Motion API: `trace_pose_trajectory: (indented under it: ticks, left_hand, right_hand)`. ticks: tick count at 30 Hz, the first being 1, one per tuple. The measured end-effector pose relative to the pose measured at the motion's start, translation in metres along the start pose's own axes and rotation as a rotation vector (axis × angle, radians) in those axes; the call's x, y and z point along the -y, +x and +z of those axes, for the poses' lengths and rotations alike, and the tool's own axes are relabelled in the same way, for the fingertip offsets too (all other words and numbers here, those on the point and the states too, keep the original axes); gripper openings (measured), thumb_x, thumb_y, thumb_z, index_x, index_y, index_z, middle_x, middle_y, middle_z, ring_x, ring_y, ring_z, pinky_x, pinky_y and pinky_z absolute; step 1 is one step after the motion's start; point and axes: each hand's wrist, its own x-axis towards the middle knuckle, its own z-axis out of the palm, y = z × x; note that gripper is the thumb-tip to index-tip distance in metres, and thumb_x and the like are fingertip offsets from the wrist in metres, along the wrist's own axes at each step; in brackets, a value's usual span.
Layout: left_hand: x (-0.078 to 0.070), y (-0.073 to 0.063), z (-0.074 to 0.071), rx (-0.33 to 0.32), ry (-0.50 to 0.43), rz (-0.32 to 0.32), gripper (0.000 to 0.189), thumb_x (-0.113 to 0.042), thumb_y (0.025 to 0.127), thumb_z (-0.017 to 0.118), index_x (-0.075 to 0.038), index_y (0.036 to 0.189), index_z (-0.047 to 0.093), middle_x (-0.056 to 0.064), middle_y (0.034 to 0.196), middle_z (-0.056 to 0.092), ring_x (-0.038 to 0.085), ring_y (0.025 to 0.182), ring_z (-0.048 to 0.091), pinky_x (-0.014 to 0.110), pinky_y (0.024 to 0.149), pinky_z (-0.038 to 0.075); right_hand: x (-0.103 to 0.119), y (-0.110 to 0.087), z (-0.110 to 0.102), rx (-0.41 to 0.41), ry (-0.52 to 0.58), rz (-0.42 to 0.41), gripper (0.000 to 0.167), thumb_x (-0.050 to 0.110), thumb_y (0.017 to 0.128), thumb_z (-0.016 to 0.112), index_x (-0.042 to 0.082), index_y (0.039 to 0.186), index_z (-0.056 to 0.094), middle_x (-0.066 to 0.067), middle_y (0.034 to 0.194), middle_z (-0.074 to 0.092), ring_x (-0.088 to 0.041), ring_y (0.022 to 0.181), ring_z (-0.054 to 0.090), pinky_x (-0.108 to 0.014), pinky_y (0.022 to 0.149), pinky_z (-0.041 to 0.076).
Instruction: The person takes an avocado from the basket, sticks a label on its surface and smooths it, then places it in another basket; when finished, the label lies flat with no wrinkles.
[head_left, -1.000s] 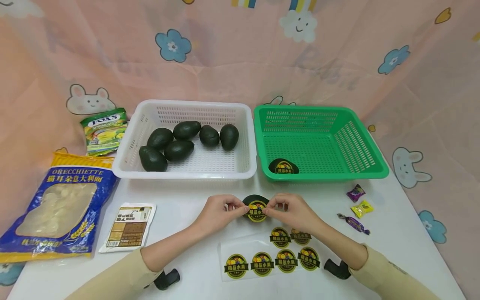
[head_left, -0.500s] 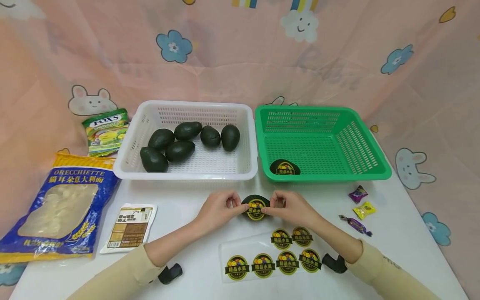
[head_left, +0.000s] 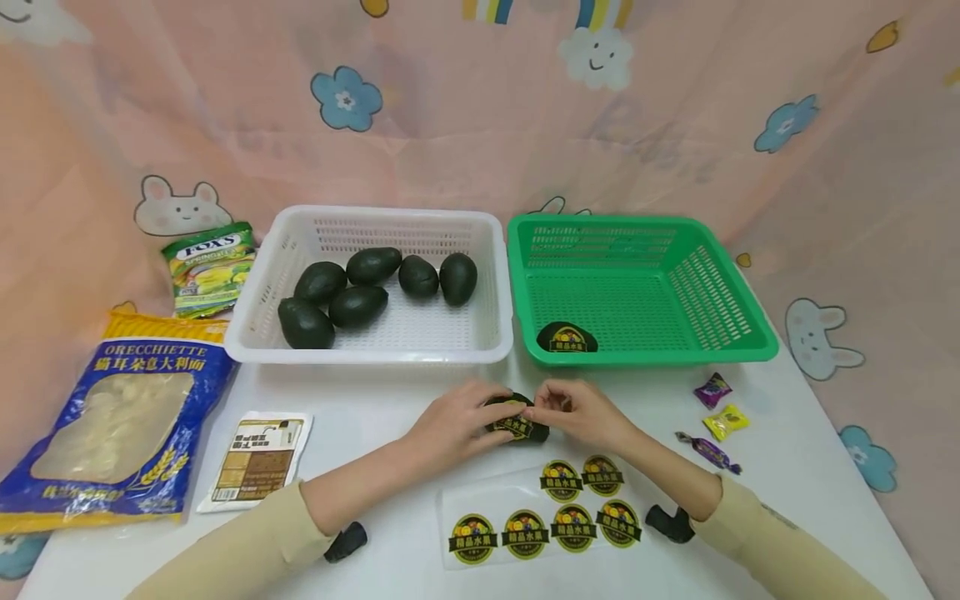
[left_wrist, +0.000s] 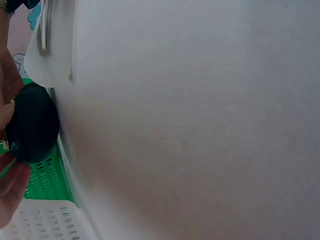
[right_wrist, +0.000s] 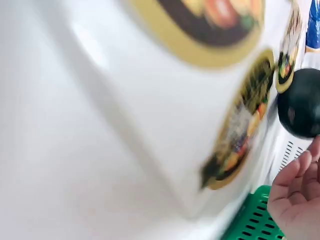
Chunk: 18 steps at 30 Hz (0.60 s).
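Observation:
A dark green avocado (head_left: 537, 432) with a round black-and-gold fruit label (head_left: 516, 423) on its near side is between both hands, above the white table. The left hand (head_left: 457, 423) grips its left end, the fingers lying across the label and the thumb lower down. At the other end the right hand (head_left: 576, 412) holds the avocado with curled fingers, its thumb at the label's upper right edge. In the left wrist view the avocado (left_wrist: 35, 125) shows its smooth underside. The right wrist view shows the avocado (right_wrist: 300, 102) above the right hand's fingertips (right_wrist: 305, 160).
A clear sheet (head_left: 480, 492) with several labels lies in front of the hands. Behind stand a white basket (head_left: 367, 356) of several avocados and a green basket (head_left: 652, 356) with one labelled avocado. Snack packets (head_left: 258, 458) lie left, wrapped candies (head_left: 724, 422) right.
The left hand has shifted from the avocado's left edge to reach over its front and label. The avocado has tilted, right end down. The right thumb stays at the label.

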Motion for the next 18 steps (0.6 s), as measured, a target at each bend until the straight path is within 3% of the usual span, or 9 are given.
trace_pose_trajectory:
  ticks: [4, 8, 11, 13, 18]
  left_hand:
    - [0.001, 0.0, 0.002, -0.007, -0.013, -0.046, 0.04, -0.031, 0.082, 0.08, -0.016, 0.118, 0.07, 0.002, 0.115, 0.061, 0.016, 0.102, 0.059, 0.03, 0.075, 0.054]
    - [0.003, 0.001, 0.003, 0.025, -0.038, -0.066, 0.051, -0.037, 0.077, 0.083, -0.017, 0.12, 0.065, 0.004, 0.12, 0.058, 0.018, 0.107, 0.057, 0.033, 0.08, 0.054]
    - [0.002, 0.003, 0.005, 0.074, -0.044, -0.064, 0.057, -0.036, 0.076, 0.084, -0.015, 0.124, 0.06, 0.009, 0.129, 0.056, 0.024, 0.114, 0.057, 0.038, 0.087, 0.053]
    - [0.002, 0.005, 0.004, 0.104, -0.055, -0.062, 0.056, -0.03, 0.076, 0.084, -0.014, 0.124, 0.058, 0.01, 0.129, 0.057, 0.025, 0.114, 0.058, 0.039, 0.088, 0.053]
    - [-0.004, 0.016, -0.005, 0.153, -0.14, -0.038, 0.051, -0.024, 0.076, 0.084, -0.012, 0.12, 0.06, 0.002, 0.117, 0.063, 0.015, 0.103, 0.061, 0.027, 0.087, 0.051]
  right_hand:
    - [-0.002, -0.015, -0.007, -0.062, 0.202, 0.157, 0.026, 0.032, 0.094, 0.065, 0.007, 0.104, 0.066, -0.011, 0.093, 0.066, -0.024, 0.078, 0.058, -0.03, 0.065, 0.049]
    - [-0.001, -0.027, -0.02, -0.21, 0.528, 0.316, 0.046, 0.033, 0.096, 0.062, -0.003, 0.124, 0.055, -0.01, 0.107, 0.064, -0.021, 0.089, 0.057, -0.03, 0.077, 0.051]
    - [0.001, -0.03, -0.029, -0.315, 0.762, 0.364, 0.047, 0.034, 0.097, 0.061, -0.001, 0.125, 0.048, -0.001, 0.107, 0.063, -0.013, 0.092, 0.058, -0.025, 0.08, 0.05]
    - [0.002, -0.031, -0.035, -0.361, 0.878, 0.371, 0.039, 0.032, 0.097, 0.061, 0.003, 0.12, 0.047, 0.004, 0.103, 0.065, -0.008, 0.091, 0.058, -0.021, 0.079, 0.049]
    - [0.003, -0.031, -0.039, -0.393, 0.983, 0.375, 0.021, 0.024, 0.098, 0.061, 0.008, 0.11, 0.053, 0.007, 0.095, 0.069, -0.005, 0.087, 0.061, -0.019, 0.078, 0.048]
